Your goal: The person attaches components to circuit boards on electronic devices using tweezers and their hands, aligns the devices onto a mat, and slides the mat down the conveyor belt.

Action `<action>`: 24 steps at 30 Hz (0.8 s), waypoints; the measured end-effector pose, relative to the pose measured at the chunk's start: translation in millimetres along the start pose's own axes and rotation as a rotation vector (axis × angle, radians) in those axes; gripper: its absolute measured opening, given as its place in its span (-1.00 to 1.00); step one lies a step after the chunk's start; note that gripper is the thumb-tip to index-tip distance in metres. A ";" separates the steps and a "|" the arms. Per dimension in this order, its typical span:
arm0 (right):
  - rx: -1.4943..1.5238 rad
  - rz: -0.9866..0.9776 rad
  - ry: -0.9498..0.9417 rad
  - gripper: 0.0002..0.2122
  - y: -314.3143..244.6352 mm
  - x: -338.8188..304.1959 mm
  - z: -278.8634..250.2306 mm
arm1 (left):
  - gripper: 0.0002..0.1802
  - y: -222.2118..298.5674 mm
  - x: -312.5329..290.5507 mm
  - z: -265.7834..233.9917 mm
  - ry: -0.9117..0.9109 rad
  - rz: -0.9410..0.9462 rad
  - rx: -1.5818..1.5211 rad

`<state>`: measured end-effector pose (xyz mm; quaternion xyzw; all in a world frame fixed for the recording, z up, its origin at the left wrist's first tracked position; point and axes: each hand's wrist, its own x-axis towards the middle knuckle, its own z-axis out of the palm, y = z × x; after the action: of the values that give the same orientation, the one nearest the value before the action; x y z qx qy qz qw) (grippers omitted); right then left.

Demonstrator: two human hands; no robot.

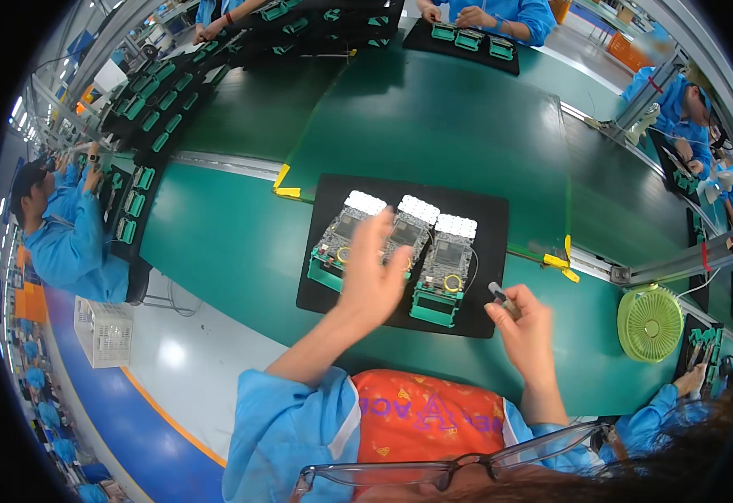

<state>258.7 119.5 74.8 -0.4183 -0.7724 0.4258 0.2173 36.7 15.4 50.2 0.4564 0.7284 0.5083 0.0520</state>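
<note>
Three circuit boards lie side by side on a black mat (488, 230): a left board (343, 228), a middle board (408, 230) and a right board (450, 254). Each has a white-covered far end; green plastic frames show at the near ends of the left and right ones. Above the left and middle boards, my left hand (371, 281) has its fingers apart and holds nothing; it hides part of both. To the right of the mat, my right hand (526, 327) pinches a small grey stick-like piece (501, 295) with a pale tip. Its exact kind cannot be made out.
Yellow tape marks (285, 183) are on the green table (215, 222). A green fan (652, 324) stands at the right, near a metal frame post (677, 264). Co-workers in blue handle similar boards on black mats around me. A white crate (105, 333) sits on the floor at left.
</note>
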 end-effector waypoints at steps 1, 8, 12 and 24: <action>0.020 0.027 -0.083 -0.84 1.8 -1.4 0.5 | -0.48 -11.0 -2.2 -13.4 0.062 0.010 0.083; 0.040 0.021 -0.503 -0.74 19.1 -12.5 9.6 | -0.46 -83.5 -36.6 -79.1 0.124 -0.265 0.516; 0.034 0.027 -0.822 -0.72 31.0 -17.1 21.0 | -0.46 -93.5 -51.4 -78.1 0.041 -0.502 0.093; 0.697 0.420 -0.977 -0.79 48.7 -34.0 37.8 | -0.48 -46.3 -61.1 5.2 -0.337 -0.872 -0.845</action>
<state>273.9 87.2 14.1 -0.2231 -0.4999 0.8275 -0.1251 46.5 -27.9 -12.4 0.1314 0.5658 0.6054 0.5442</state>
